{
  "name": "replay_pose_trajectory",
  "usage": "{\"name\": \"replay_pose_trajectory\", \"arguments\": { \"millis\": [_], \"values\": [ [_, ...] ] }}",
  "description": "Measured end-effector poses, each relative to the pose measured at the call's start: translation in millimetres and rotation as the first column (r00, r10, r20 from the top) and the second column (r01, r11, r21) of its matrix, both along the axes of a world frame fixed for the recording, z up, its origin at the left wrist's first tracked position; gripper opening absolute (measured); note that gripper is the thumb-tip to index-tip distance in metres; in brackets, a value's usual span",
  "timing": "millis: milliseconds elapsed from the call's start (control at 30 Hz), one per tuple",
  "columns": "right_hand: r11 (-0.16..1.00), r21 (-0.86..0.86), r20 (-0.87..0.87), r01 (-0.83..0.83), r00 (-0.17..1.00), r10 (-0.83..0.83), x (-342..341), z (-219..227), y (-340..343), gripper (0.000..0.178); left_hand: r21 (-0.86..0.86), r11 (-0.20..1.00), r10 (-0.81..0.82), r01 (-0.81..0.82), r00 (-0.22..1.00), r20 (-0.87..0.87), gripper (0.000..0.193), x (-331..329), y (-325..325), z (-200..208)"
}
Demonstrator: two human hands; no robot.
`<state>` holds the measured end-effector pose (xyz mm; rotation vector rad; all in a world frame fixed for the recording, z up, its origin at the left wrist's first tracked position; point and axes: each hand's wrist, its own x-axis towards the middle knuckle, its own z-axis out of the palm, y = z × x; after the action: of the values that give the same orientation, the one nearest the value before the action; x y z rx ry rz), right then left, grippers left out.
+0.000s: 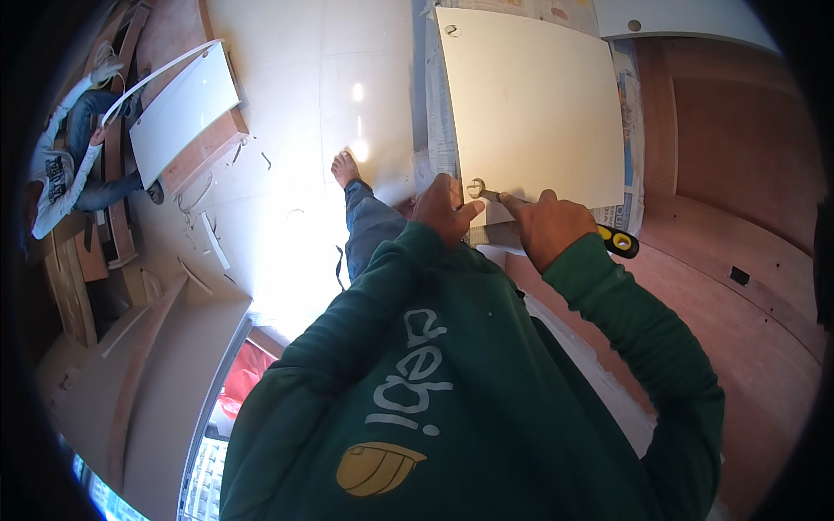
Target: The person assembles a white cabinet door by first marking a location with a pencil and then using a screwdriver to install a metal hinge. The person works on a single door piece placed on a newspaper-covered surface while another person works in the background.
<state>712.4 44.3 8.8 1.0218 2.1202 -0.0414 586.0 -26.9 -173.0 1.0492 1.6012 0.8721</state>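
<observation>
A white flat panel [539, 108] lies before me, with a round hinge-cup hole [475, 187] near its close left corner. A second round cut [453, 31] sits near its far left corner. My right hand [556, 227] is closed round a flat-bladed hand tool [618, 241] with a black and yellow handle. The blade reaches left to the rim of the near hole; whether it is a chisel or a screwdriver I cannot tell. At that same corner my left hand [445, 211] grips the panel's edge, thumb toward the hole, some fingers hidden.
Newspaper sheets [629, 130] lie under the panel. To the right stand brown wooden boards [738, 130] and another white panel [686, 16]. At far left a seated person [65, 174] handles a white strip beside a white board [187, 113]. Scraps [215, 241] litter the pale floor.
</observation>
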Motion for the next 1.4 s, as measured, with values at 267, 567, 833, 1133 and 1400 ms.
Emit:
{"name": "replay_pose_trajectory", "arguments": {
  "millis": [267, 567, 833, 1133, 1400],
  "values": [
    [0.989, 0.08, -0.067, -0.126, 0.989, 0.132, 9.7, -22.1, 18.3, 0.027, -0.05, 0.999, -0.01, 0.011, 1.0, 0.017, 0.048, -0.4, -2.1, 0.6],
    [0.991, 0.074, -0.095, -0.112, 0.988, 0.119, 10.9, -21.2, 17.4, 0.036, 0.051, 0.999, 0.004, -0.003, 1.0, -0.01, 0.048, 1.2, -3.9, -1.5],
    [0.999, -0.003, -0.049, 0.041, 0.998, -0.041, 2.6, -14.4, 1.9, 0.049, 0.008, 1.0, 0.0, 0.0, 1.0, 0.017, 0.047, 2.4, -10.8, -9.6],
    [0.961, -0.139, -0.115, 0.238, 0.96, -0.254, -4.8, -5.3, -4.5, 0.045, 0.062, 0.998, -0.012, 0.01, 1.0, 0.029, 0.046, -2.8, -5.9, -6.7],
    [0.923, -0.158, -0.098, 0.351, 0.925, -0.368, 2.6, -12.6, -18.4, 0.038, 0.011, 1.0, -0.018, 0.018, 1.0, -0.005, 0.049, -0.2, -4.1, -1.0]
  ]
}}
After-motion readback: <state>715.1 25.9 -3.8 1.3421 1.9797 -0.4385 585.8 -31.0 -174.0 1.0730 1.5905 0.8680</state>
